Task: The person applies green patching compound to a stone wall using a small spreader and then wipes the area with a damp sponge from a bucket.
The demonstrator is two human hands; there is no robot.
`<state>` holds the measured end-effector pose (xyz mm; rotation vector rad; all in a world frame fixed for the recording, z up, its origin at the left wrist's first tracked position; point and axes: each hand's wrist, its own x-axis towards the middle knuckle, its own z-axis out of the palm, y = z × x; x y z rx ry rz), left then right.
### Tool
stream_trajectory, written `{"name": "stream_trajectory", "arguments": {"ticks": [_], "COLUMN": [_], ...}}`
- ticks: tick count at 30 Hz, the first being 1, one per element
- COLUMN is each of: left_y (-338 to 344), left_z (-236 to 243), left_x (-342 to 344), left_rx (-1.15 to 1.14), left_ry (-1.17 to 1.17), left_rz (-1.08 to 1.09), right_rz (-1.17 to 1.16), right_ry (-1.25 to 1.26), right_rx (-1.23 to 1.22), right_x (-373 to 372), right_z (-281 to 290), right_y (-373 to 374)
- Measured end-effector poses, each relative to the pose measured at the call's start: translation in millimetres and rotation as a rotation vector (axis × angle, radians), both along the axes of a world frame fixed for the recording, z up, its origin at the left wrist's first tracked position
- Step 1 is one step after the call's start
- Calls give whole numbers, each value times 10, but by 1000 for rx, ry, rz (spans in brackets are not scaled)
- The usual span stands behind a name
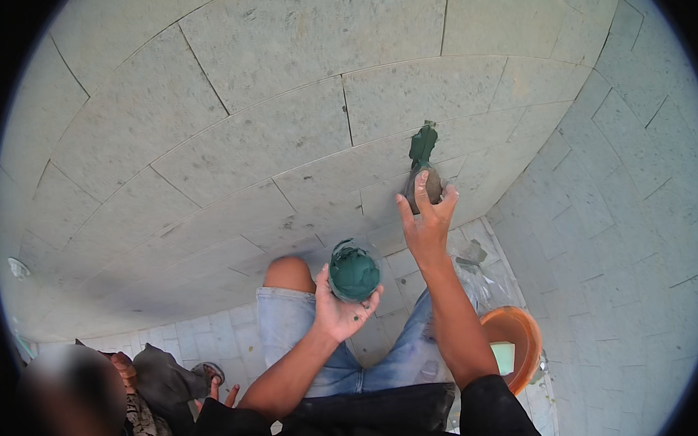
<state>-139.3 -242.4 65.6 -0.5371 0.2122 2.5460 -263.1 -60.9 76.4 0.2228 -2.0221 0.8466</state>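
Cupped in my left hand is a clear round container filled with thick dark green paste, its opening toward me. My right hand reaches up to the tiled wall, its fingers and thumb bent around a small spreading tool. The tool's body looks brownish grey, but the fingers hide much of its shape. Just beyond the fingertips, a narrow streak of green paste lies at the wall's surface; where tool ends and paste begins is unclear. A few green specks mark my left palm.
An orange bucket with a pale green block inside stands beside my right leg. Clear plastic sheeting lies near it. Another tiled wall rises at right. A person sits close on my left.
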Motion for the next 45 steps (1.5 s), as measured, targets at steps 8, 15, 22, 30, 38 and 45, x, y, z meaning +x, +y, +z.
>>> {"name": "stream_trajectory", "arguments": {"ticks": [8,15,22,30,38,45], "left_y": [-40,-49,-65,-77,-113,-52], "left_z": [-41,-23,10,-6,-39,-69], "left_x": [27,-26,-14,-36,2,25], "left_rx": [-23,12,9,18,32,45], "left_ry": [9,37,13,20,19,19], "left_rz": [6,-1,25,38,52,34], "right_rz": [59,-13,20,5,74,-68], "right_ry": [-95,-69,-199,-174,-145,-125], "right_rx": [-26,74,43,168,-57,93], "right_x": [461,180,462,363,407,163], "right_z": [513,636,588,1034,733,127], "right_y": [102,58,106,58,100,17]}}
